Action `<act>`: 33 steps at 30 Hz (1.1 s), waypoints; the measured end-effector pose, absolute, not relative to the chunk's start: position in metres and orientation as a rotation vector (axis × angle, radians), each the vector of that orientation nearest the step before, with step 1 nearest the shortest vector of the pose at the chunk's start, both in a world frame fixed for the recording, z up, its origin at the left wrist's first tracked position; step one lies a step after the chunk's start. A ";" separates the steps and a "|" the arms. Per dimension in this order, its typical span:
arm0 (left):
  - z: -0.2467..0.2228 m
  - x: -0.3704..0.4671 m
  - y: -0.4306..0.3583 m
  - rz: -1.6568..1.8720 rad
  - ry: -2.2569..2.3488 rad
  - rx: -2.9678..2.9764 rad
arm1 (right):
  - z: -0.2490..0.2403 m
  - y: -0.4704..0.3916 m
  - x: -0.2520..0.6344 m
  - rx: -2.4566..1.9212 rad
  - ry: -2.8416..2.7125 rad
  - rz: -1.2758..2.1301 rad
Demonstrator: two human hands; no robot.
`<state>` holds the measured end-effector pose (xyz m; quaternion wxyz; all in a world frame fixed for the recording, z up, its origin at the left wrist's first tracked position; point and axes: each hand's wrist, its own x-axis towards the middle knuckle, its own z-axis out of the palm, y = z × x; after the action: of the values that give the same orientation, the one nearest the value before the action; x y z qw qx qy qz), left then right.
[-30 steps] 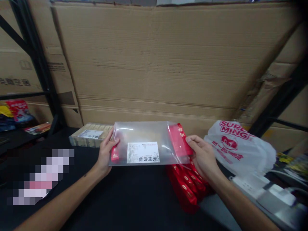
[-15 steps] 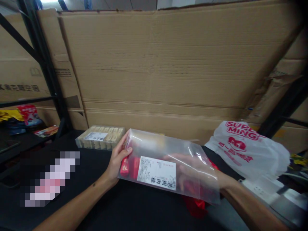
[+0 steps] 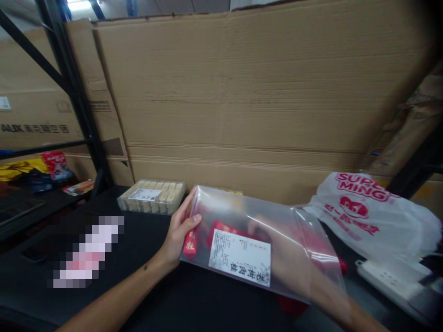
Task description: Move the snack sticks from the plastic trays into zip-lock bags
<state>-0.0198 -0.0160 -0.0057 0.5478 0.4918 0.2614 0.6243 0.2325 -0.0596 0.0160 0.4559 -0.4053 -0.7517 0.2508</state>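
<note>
My left hand [image 3: 183, 230] grips the left end of a clear plastic bag [image 3: 284, 221], thumb on the front. A white label [image 3: 240, 258] with black Chinese characters is on the bag's front. Through the plastic, a red packet [image 3: 190, 244] stands at the left end beside my thumb. My right hand [image 3: 265, 230] shows blurred through the plastic, reaching in from the bag's right end, fingers curled at the end of another red packet [image 3: 224, 228]. More red material [image 3: 294, 304] lies beneath and behind the bag's right part.
A clear box of pale wrapped pieces [image 3: 152, 196] sits at the back left. On the right are a crumpled white printed bag [image 3: 374, 216] and a white power strip [image 3: 387, 281]. A cardboard wall [image 3: 224, 92] stands behind the black table [image 3: 145, 240]. A pixelated item [image 3: 86, 253] lies left.
My right hand and forearm have moved further along the bag, now seen through the plastic. A red packet by its fingers shows more above the label. The view has shifted slightly.
</note>
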 end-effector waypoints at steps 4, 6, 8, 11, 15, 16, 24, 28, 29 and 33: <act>-0.005 -0.018 -0.017 1.469 0.615 1.123 | 0.018 -0.059 0.227 -1.069 -1.726 0.809; -0.004 -0.017 -0.018 1.459 0.616 1.105 | 0.019 -0.060 0.220 -0.990 -1.573 0.988; -0.002 -0.017 -0.019 1.446 0.627 1.088 | 0.021 -0.060 0.211 -0.872 -1.474 1.247; 0.001 -0.018 -0.020 1.442 0.659 1.069 | 0.026 -0.061 0.197 -0.697 -1.341 1.667; 0.002 -0.024 -0.018 1.454 0.702 1.059 | 0.033 -0.061 0.183 -0.592 -1.209 1.871; 0.001 -0.025 -0.018 1.456 0.708 1.057 | 0.035 -0.059 0.182 -0.582 -1.219 1.885; 0.006 -0.033 -0.018 1.386 0.663 1.134 | 0.045 -0.031 0.212 -0.493 -1.287 1.866; 0.013 -0.048 0.004 1.621 0.751 1.006 | 0.043 -0.018 0.255 -0.682 -1.184 1.255; 0.013 -0.052 0.011 1.689 0.772 0.966 | 0.040 -0.017 0.264 -0.789 -1.217 1.035; 0.010 -0.065 0.032 1.857 0.809 0.888 | 0.026 -0.029 0.279 -1.178 -1.912 0.242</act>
<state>-0.0650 0.0322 0.0098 0.4486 0.3588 0.3271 0.7504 0.2789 -0.0287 0.0255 0.4273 -0.4717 -0.7653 0.0967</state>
